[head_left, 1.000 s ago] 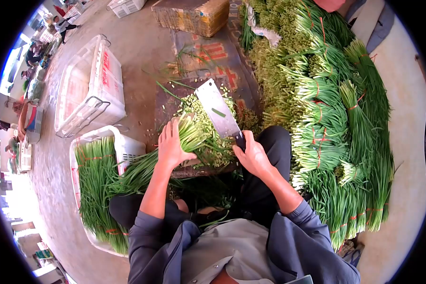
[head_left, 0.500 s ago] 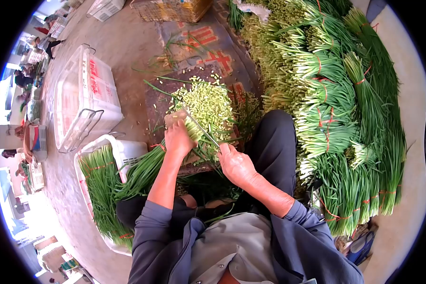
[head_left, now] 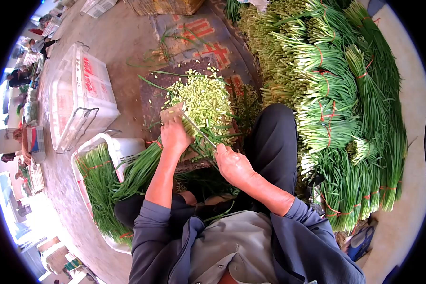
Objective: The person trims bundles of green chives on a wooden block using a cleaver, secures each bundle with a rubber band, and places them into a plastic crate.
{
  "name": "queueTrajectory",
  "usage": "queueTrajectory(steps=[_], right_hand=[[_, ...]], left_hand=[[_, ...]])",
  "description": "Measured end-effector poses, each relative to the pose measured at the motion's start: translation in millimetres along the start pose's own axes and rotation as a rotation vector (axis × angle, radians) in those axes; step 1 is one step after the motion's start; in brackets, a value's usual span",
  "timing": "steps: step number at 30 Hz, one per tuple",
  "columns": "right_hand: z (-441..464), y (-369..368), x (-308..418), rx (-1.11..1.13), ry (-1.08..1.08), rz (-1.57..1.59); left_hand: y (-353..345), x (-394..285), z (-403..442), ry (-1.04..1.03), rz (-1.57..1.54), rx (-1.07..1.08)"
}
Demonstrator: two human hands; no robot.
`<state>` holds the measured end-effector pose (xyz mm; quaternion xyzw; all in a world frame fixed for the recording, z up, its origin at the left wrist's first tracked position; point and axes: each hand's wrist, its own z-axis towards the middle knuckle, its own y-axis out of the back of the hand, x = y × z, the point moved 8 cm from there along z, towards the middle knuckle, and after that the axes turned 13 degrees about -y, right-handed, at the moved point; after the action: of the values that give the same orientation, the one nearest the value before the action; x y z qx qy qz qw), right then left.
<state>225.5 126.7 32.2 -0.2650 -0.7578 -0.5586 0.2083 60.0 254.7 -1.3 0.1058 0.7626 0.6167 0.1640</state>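
My left hand [head_left: 175, 136] is closed over a bunch of green chives [head_left: 144, 163] tied with a red band, its pale end under my fingers. At those fingertips sits a flat brownish block [head_left: 172, 112]; whether I grip it too, I cannot tell. My right hand [head_left: 234, 164] is wrapped round the handle of a knife [head_left: 199, 130], which is mostly hidden in my fist. The blade lies slantwise along the cut end of the bunch, close to my left fingers. Beyond it, short pale cut pieces [head_left: 206, 97] are heaped on a dark board [head_left: 151, 94].
Banded chive bunches [head_left: 336, 123] are stacked high at my right. On the left, a white basket [head_left: 133, 149] holds more chives [head_left: 99, 189], with a clear plastic crate [head_left: 99, 90] behind it. A cardboard box [head_left: 165, 5] stands at the far edge. Other people [head_left: 21, 75] are in the left background.
The whole view has shifted slightly. My hands, the knife and the bunch sit a little further left in the picture. Both hands keep their hold, and less of the pale end shows beside the blade.
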Motion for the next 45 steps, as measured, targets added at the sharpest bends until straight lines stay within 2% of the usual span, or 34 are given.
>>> queueTrajectory(steps=[6, 8, 11, 12, 15, 17, 19, 23, 25, 27, 29, 31, 32, 33, 35, 36, 40, 42, 45], right_hand=[[25.4, -18.0, 9.3, 0.033, -0.021, -0.079], [48.9, -27.3, 15.3, -0.039, 0.048, 0.012], [68.1, -34.1, 21.7, -0.085, 0.126, -0.021], [59.8, -27.8, 15.1, 0.027, 0.045, 0.070], [31.6, -18.9, -1.2, 0.130, -0.052, 0.075], [49.4, -36.4, 0.0, 0.215, -0.127, 0.139], [83.7, -62.0, 5.3, 0.170, -0.115, 0.119], [120.2, -76.9, 14.8, 0.015, -0.002, 0.103], [120.9, -58.9, 6.2, 0.004, -0.022, 0.134], [126.9, -46.8, -8.3, 0.067, -0.121, 0.019], [126.4, -28.2, -18.8, -0.008, -0.147, -0.031], [114.3, -0.4, -13.4, -0.453, 0.018, -0.257], [111.3, 6.8, -13.9, -0.511, 0.054, -0.215], [102.1, 12.5, -6.6, -0.504, 0.061, -0.211], [92.6, 6.8, 7.1, -0.197, 0.105, 0.043], [85.9, 2.1, 14.0, -0.161, 0.151, 0.169], [71.0, -11.5, 55.3, -0.212, 0.338, 0.216], [68.2, -21.7, 79.4, -0.217, 0.459, 0.006], [74.3, -32.5, 87.4, -0.246, 0.524, -0.083]], left_hand=[[-1.2, -0.5, 1.1, -0.001, 0.005, -0.016], [-6.1, 1.0, 1.4, -0.006, -0.008, -0.058], [1.0, 1.2, 3.1, -0.028, -0.020, -0.092], [1.4, 0.1, 3.1, -0.043, -0.033, -0.073], [-6.7, 1.9, 5.4, -0.062, -0.023, -0.046], [-7.7, 0.4, 3.4, -0.067, -0.004, -0.058], [-0.8, -2.6, 3.8, -0.058, -0.006, -0.040], [-13.1, 7.8, 6.9, -0.066, 0.021, -0.139], [0.1, -0.2, 0.9, -0.031, -0.019, -0.041], [15.3, -0.8, -6.8, -0.103, -0.053, -0.076], [30.4, 11.6, -20.7, -0.149, -0.129, -0.094], [50.8, 32.3, -41.4, -0.101, -0.374, -0.184], [60.8, 43.4, -56.5, -0.045, -0.432, -0.241], [64.7, 57.4, -71.6, -0.026, -0.487, -0.323], [67.0, 76.5, -98.7, 0.065, -0.497, -0.386], [65.5, 77.3, -110.3, 0.074, -0.498, -0.394], [51.6, 77.8, -133.6, 0.072, -0.356, -0.406], [41.2, 75.6, -134.0, 0.022, -0.297, -0.434], [35.6, 70.9, -135.8, -0.009, -0.358, -0.410]])
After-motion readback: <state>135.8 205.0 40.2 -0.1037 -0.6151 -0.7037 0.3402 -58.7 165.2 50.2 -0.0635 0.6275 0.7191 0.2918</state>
